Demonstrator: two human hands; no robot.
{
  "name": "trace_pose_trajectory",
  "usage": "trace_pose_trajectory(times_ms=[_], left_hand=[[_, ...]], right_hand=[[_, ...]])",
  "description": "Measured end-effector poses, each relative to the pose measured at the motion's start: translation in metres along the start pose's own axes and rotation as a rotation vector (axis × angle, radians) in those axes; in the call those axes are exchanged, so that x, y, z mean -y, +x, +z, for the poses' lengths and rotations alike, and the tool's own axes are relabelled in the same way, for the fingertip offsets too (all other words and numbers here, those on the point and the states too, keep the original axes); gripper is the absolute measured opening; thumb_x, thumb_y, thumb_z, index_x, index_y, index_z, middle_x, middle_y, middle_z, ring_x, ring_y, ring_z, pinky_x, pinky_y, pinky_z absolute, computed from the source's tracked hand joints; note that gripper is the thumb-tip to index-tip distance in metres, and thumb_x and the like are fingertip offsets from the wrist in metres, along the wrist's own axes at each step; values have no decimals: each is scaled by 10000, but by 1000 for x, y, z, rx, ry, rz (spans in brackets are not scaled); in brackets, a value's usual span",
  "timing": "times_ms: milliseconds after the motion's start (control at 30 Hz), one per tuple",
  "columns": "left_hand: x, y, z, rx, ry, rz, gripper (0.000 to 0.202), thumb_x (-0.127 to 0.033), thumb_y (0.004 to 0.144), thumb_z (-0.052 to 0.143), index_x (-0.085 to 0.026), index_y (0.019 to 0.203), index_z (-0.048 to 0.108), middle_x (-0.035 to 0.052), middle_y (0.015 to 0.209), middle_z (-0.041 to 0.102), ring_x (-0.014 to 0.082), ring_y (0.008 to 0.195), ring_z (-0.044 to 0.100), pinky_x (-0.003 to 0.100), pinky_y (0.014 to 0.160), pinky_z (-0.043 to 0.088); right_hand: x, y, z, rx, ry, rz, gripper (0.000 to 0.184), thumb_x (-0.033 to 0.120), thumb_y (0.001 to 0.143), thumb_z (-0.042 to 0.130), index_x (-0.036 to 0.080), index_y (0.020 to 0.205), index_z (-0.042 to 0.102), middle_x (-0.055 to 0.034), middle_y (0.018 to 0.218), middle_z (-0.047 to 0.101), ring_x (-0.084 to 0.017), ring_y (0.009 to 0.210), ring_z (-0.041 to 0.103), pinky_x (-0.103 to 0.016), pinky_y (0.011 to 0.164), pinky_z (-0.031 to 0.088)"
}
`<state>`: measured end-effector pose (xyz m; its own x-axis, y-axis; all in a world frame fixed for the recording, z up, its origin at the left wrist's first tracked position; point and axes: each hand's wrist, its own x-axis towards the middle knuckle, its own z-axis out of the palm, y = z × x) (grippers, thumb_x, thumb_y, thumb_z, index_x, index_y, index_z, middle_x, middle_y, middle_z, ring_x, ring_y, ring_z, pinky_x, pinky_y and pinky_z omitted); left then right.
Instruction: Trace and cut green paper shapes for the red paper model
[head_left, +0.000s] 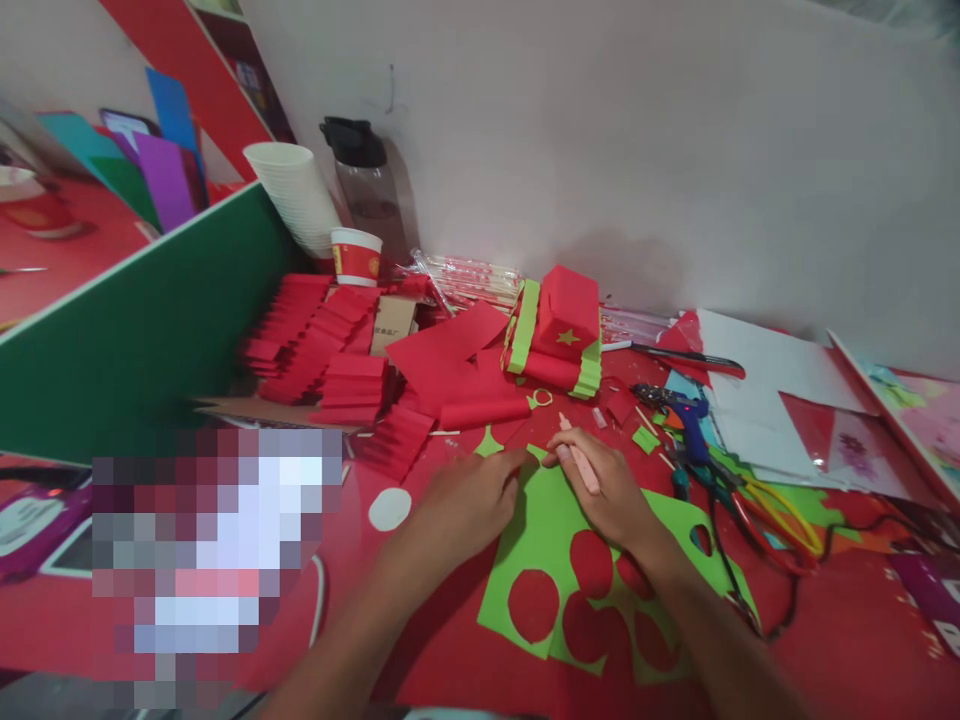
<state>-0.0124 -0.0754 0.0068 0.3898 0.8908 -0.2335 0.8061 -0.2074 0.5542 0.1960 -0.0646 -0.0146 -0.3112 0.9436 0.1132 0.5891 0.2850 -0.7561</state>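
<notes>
The right hand point(606, 492) closes around a pale pink, pen-like tool point(583, 468), which slants through the grip with its narrow end pointing up and away (whether it is a pen or a cutter, I cannot tell). Beneath both hands, on the red desk point(442, 650), lies the lime-green paper sheet point(551, 515), flat and matte, its near part cut through by several large round holes that show red; a smaller hole sits toward its right end.

The left hand point(480, 492) is palm down, fingers bent and reaching toward the sheet's far edge; whether they pinch it or only press, I cannot tell. The two hands angle inward, fingertips near each other, with both forearms coming up from the near side.

A small green scrap point(490, 441) lies just beyond the left fingertips, and a white disc point(390, 509) to the left of that wrist. Farther back stands a red paper box point(570, 308) with a green star, beside a red paper roll point(484, 411) and pleated red paper point(289, 335). To the right are a blue glue gun point(694, 412) and yellow-handled scissors point(796, 520); stacked paper cups point(294, 195) and a water bottle point(367, 185) stand at the back left.
</notes>
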Motion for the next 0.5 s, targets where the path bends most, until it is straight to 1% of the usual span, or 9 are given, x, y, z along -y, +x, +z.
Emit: trace_pose_trajectory(times_ms=[100,133,200,300,400,500], left_hand=[[1,2,-2,0,-25,4,435,-213,941,349,-341,1247,631,62,1058,749,266,924,705,339,766,487],[1,2,-2,2,-31,4,443,-213,940,346,-346,1253,631,60,1077,749,272,943,704,348,775,489],[1,2,-4,7,-39,1,453,-211,935,351,-351,1261,633,59,1105,746,280,973,702,361,794,492],[1,3,-5,21,-20,-8,465,-205,928,356,-365,1262,637,50,1102,749,281,966,704,364,792,494],[2,4,-6,38,12,-15,464,-217,942,336,-370,1261,635,40,1076,755,273,933,707,351,768,491],[3,4,-6,56,28,0,463,-231,956,320,-367,1285,616,34,1087,749,253,936,702,333,772,488]], right_hand=[[-3,-6,-1,-93,109,45,243,387,1013,446,251,1096,629,-53,910,734,-216,848,689,-331,793,514],[-4,-7,-2,-125,158,60,269,407,1011,445,249,1104,642,-58,916,733,-212,831,689,-323,768,523],[-6,-9,-3,-160,248,92,310,438,1003,454,235,1053,683,-67,893,723,-202,773,679,-299,686,528],[-8,-9,-2,-113,304,172,288,429,964,538,200,939,712,-54,763,694,-173,648,643,-256,555,492],[-9,-8,1,-52,306,234,233,386,916,617,172,861,693,-33,683,676,-130,516,577,-223,460,434],[-7,-5,4,-34,279,229,230,364,899,633,163,798,687,-41,697,697,-121,517,579,-212,459,434]])
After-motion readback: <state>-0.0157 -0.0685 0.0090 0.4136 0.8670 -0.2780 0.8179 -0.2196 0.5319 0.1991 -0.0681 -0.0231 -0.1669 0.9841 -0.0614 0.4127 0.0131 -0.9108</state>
